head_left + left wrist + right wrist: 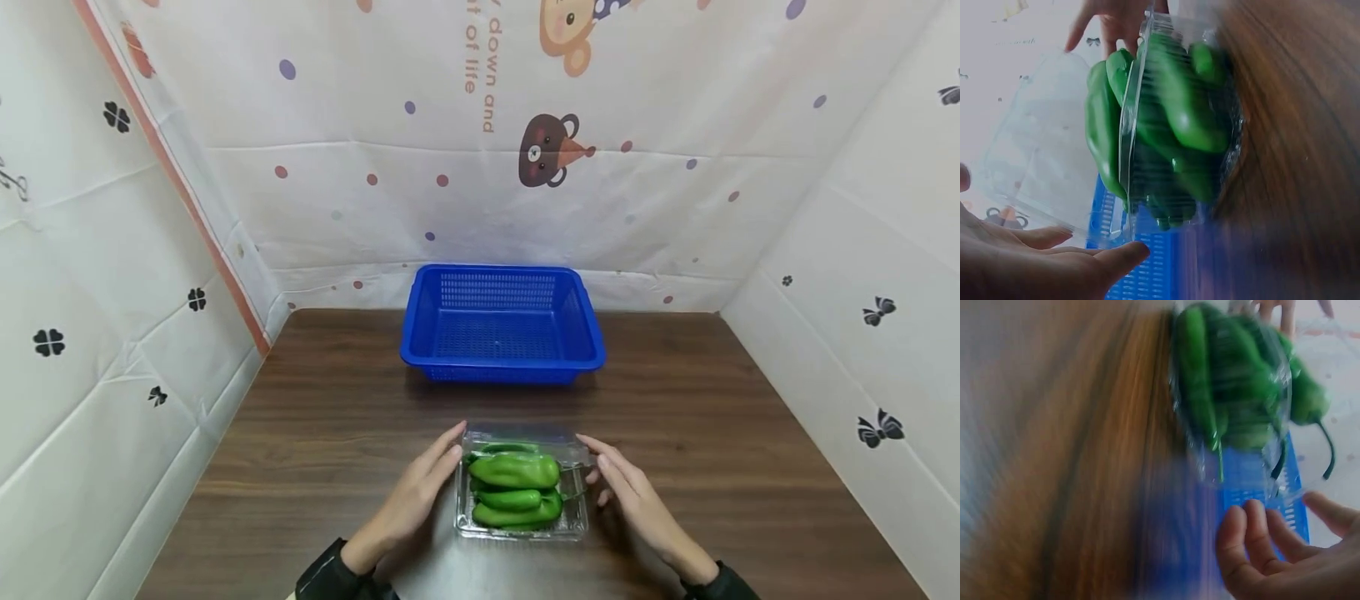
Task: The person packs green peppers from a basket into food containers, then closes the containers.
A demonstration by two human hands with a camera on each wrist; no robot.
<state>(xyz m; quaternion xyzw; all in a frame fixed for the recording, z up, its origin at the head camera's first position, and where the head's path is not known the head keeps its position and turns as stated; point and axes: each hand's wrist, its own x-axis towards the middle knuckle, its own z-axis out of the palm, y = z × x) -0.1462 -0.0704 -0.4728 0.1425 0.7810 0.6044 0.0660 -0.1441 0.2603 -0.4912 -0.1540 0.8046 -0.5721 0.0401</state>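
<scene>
A clear plastic clamshell box (521, 533) filled with several green peppers (516, 471) sits on the table, its lid (517, 432) raised at the far side. At the lid's left edge is my left hand (420, 492), its extended fingertips right against the plastic. My right hand (630, 496) is at the opposite side, with the index finger stretched to the lid's corner and the other fingers loosely bent. In the right wrist view, pepper stems (1329, 453) stick out between base and lid. The left wrist view shows peppers (1102, 125) bulging above the base's rim.
Behind the box stands a blue plastic basket (498, 367) with perforated walls, near the back edge of the brown wooden table (315, 433). White printed sheets (337, 217) hang behind the table and along both sides.
</scene>
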